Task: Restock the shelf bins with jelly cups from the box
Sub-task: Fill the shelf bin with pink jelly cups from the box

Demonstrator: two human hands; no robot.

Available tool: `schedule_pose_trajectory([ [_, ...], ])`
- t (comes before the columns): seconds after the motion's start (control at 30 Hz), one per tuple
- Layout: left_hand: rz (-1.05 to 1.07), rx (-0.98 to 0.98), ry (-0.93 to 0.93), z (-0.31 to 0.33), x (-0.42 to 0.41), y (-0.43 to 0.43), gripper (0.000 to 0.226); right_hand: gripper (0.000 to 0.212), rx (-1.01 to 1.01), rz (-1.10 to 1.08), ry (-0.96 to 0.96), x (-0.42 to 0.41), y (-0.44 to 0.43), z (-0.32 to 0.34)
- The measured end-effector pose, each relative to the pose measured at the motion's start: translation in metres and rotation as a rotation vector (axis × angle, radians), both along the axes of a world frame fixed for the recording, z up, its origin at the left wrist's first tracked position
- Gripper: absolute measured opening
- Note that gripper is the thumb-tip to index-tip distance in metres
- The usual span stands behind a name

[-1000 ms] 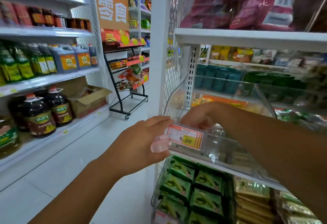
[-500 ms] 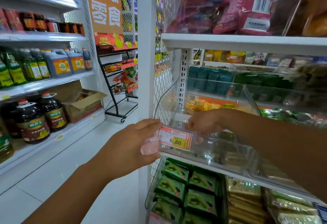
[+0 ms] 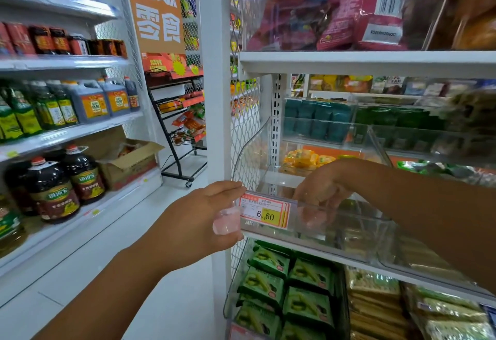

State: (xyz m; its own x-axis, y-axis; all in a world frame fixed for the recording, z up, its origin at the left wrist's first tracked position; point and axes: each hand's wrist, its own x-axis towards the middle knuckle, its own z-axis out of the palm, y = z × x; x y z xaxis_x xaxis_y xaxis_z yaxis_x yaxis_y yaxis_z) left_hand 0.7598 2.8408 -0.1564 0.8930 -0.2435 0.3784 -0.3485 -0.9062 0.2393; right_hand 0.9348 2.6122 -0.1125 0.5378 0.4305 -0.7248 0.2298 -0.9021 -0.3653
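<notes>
Pink jelly cup [image 3: 226, 221] stays in my left hand's [image 3: 193, 221] curled grip; my right hand [image 3: 319, 194] has sunk into the clear bin [image 3: 349, 235], probably placing one, its grip unreadable.

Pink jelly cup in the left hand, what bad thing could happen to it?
The pale pink jelly cup sits in the left hand outside the clear plastic bin, over the floor; a slip would likely drop it. The right hand reaches into the bin, so the hands could bump.
</notes>
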Motion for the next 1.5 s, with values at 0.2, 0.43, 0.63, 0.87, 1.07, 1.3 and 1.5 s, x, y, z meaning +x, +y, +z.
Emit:
schedule_pose_trajectory([
  [0.2,0.004,0.014,0.002,0.011,-0.001,-0.004,0.075,0.090,0.190,-0.067,0.049,0.000,0.024,-0.005],
  [0.43,0.026,0.064,-0.001,0.017,-0.001,-0.003,0.071,0.059,0.182,0.068,0.121,0.003,0.045,-0.006],
  [0.63,0.036,0.067,-0.023,0.026,0.003,-0.007,0.078,0.048,0.219,0.090,0.140,0.003,0.039,-0.008],
  [0.87,0.047,-0.022,-0.081,0.040,0.013,-0.028,0.076,0.058,0.212,0.099,0.069,-0.003,0.036,-0.004],
  [1.07,0.048,-0.084,-0.099,0.043,0.035,-0.056,0.085,0.032,0.525,-0.023,-0.024,-0.007,0.002,0.043],
  [1.3,0.068,-0.167,-0.083,0.044,0.070,-0.093,0.101,0.035,0.625,-0.229,0.218,-0.012,-0.029,0.064],
  [1.5,0.030,-0.206,-0.042,0.041,0.078,-0.099,0.107,0.008,0.594,-0.438,0.203,-0.005,-0.025,0.052],
])
